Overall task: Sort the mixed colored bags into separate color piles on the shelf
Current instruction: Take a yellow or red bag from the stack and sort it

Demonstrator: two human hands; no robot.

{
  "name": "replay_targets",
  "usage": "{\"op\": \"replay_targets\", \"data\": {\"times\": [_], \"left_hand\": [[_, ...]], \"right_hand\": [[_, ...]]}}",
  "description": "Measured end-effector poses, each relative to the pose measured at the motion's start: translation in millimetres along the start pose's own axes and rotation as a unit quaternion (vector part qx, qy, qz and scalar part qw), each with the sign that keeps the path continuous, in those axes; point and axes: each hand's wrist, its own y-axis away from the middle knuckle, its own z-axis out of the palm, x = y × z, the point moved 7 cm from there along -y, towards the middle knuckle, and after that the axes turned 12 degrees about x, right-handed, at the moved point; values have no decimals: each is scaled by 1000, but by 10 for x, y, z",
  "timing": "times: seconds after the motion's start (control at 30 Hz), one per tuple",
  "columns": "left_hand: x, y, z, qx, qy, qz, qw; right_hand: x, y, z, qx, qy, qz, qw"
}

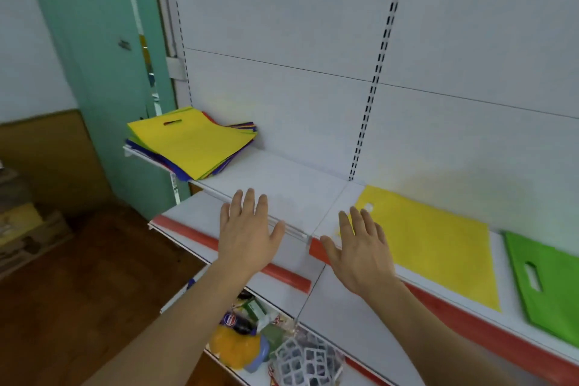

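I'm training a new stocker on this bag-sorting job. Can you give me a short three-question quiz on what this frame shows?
1. True or false: the left hand is gripping a bag.
2. Which colour tops the mixed stack at the shelf's far left? A) green B) yellow C) red
3. Fill in: to the right of the single yellow bag lies a ____ bag.

Key
1. False: both the left and the right hand are spread open and hold nothing.
2. B
3. green
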Motion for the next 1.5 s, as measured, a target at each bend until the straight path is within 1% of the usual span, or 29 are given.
{"op": "replay_targets", "data": {"times": [0.2, 0.37, 0.5, 0.67, 0.87, 1.0, 1.13, 1.33, 1.4, 1.5], "left_hand": [[-1015, -284, -21, 18, -21, -53, 998], [-1825, -675, 58, 25, -47, -86, 995], [-2342, -1109, 100, 19, -77, -84, 993], [-2865, -1678, 185, 33, -74, -105, 991], [-3333, -2106, 438, 27, -65, -88, 994], [-3580, -2416, 672, 21, -52, -41, 998], [-3720, -2694, 862, -2, -60, 46, 997], [-3800, -2923, 905, 2, -120, 152, 981], [-3779, -2966, 922, -1, -119, 170, 978], [-3755, -2979, 988, -24, -121, 179, 976]], "right_hand": [[-1006, -603, 277, 7, -21, -56, 998], [-1757, -1217, 601, 7, -52, -79, 996], [-2274, -1715, 811, 3, -71, -85, 994], [-2728, -2265, 991, 14, -64, -96, 993], [-3126, -2652, 1211, 6, -37, -90, 995], [-3361, -2811, 1352, 6, -20, -60, 998], [-3514, -2881, 1455, -8, -3, 5, 1000], [-3622, -2790, 1545, -39, 24, 80, 996], [-3617, -2754, 1540, -42, 31, 87, 995], [-3568, -2717, 1501, -48, 43, 95, 993]]}}
